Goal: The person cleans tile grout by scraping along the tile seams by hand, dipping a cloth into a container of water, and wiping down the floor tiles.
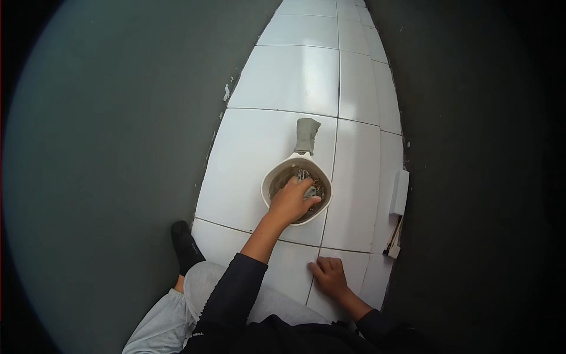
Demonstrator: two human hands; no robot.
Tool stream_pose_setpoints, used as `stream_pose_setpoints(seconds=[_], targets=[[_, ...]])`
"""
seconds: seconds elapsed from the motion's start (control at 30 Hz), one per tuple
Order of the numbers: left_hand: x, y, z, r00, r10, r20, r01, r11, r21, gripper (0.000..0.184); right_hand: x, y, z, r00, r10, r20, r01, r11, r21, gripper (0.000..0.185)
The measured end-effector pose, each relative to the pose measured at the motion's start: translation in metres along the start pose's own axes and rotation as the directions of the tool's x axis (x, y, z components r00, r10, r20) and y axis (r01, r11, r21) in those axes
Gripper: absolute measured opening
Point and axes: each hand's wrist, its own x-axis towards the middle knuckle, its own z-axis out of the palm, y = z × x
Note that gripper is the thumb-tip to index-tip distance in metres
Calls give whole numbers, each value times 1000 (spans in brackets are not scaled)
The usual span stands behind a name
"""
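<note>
A white pan-like vessel (266, 184) with a grey wrapped handle (306, 135) stands on the tiles, its handle pointing away from me. Inside lie shiny, tangled bits (303, 174) and something grey-green, partly covered by fingers. My left hand (292, 199) reaches down into the vessel with bent fingers closed around something there; what it grips is too small and hidden to name. Lower right, my right hand (331, 276) rests on the tiled floor, its fingers curled and its thumb to the left, holding nothing that I can see.
White tiles (283, 76) run away from me as a strip between dark grey walls (118, 135). At the right edge lies a white block-like thing (400, 193) with a thin brown and dark piece (393, 242) below it. My black-socked foot (185, 245) is at the left.
</note>
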Motion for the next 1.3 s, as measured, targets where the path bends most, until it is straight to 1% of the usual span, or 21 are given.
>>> stream_pose_setpoints(seconds=[0.03, 0.17, 0.23, 0.27, 0.33, 0.37, 0.43, 0.57, 0.67, 0.73, 0.77, 0.8, 0.83, 0.87, 0.93, 0.97, 1.03, 1.07, 1.13, 1.23, 1.3], targets=[[-1, 2, -2, 1000, -31, -1, 31, 1000, 0, 29, 0, 0, 0, 1000, -1, -13, 1, 1000, 0, 27], [6, -7, 3, 999, -39, -7, 39, 998, -43, 29, -1, 0, 1, 1000, -1, 8, 1, 1000, 9, 27], [7, -11, 6, 999, -44, -8, 44, 999, -20, 21, -2, 0, 1, 1000, -1, 12, 1, 1000, 5, 28], [8, -14, 7, 999, -44, -9, 44, 999, -20, 21, -2, 1, 1, 1000, -2, 12, 2, 1000, 4, 28], [7, -18, 8, 995, 78, -58, -84, 990, -110, 17, -2, 1, 2, 1000, -2, 14, 2, 1000, 6, 29], [8, -19, 9, 995, 79, -59, -85, 990, -111, 17, -2, 1, 2, 1000, -2, 14, 2, 1000, 4, 29], [8, -20, 9, 984, 151, -92, -160, 982, -101, 26, -3, 1, 3, 1000, -2, 12, 2, 1000, 10, 29], [4, -9, 3, 984, 118, -134, -128, 989, -71, 26, -1, 0, 2, 1000, -5, 8, 5, 1000, 6, 29], [1, 3, -3, 973, 118, -200, -125, 992, -25, 25, 1, -1, 0, 1000, -2, -24, 2, 1000, -7, 24], [1, 8, -7, 949, 206, -240, -203, 978, 36, 21, 0, -1, 1, 1000, 5, -5, -5, 1000, 1, 25], [3, 9, -9, 949, 205, -240, -202, 979, 36, 21, 0, -1, 1, 1000, 4, -4, -4, 1000, 2, 25], [5, 10, -10, 923, 254, -289, -243, 967, 73, 8, 0, -1, 1, 1000, 2, -6, -2, 1000, 4, 25], [6, 12, -12, 892, 303, -334, -282, 953, 112, 13, 0, -1, 1, 1000, 1, -9, -1, 1000, 6, 26], [6, 14, -13, 892, 303, -336, -282, 953, 112, 13, 0, 0, 1, 1000, 0, -9, 0, 1000, 6, 26], [5, 18, -17, 937, 192, -290, -179, 981, 73, 17, 0, 0, 1, 1000, -13, -6, 13, 1000, -1, 27], [3, 21, -18, 938, 191, -290, -178, 981, 73, 17, 0, 0, 1, 1000, -13, -5, 13, 1000, -1, 27], [0, 27, -19, 946, 144, -290, -142, 990, 28, 43, 0, 0, 0, 1000, -6, 3, 6, 1000, 1, 27], [1, 25, -16, 947, 143, -289, -142, 990, 27, 43, 0, 0, 0, 1000, -5, 5, 5, 1000, 1, 27], [4, 20, -10, 919, 137, -371, -166, 985, -47, 55, 1, -1, -1, 1000, -6, -6, 6, 1000, -5, 27], [6, 18, -6, 927, 93, -362, -140, 984, -106, 53, 2, -1, -1, 1000, 6, -12, -5, 1000, 26, 28], [7, 18, -4, 925, 102, -365, -161, 978, -134, 52, 1, -1, -1, 1000, 4, -1, -4, 1000, 14, 27]])
